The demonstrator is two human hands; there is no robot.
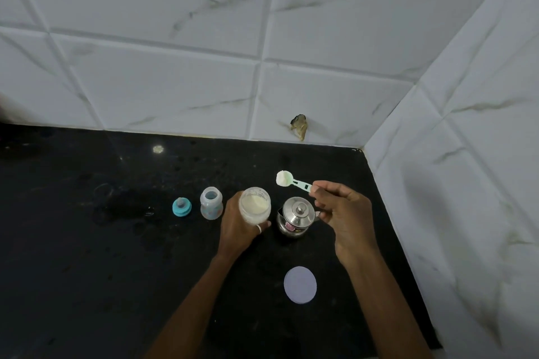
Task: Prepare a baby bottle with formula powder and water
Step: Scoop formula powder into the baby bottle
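My left hand (237,227) grips an open clear jar of pale formula powder (254,204), lifted a little off the black counter. My right hand (341,213) pinches the handle of a light green scoop (293,181); its bowl is heaped with white powder and hovers above and to the right of the jar's mouth. The small open baby bottle (211,202) stands upright to the left of the jar. Its teal cap with the teat (181,206) lies further left.
A lidded steel pot (296,218) stands between my hands. A round lavender lid (300,284) lies flat nearer to me. The black counter (87,256) has wet smears at the left. Tiled walls close the back and the right side.
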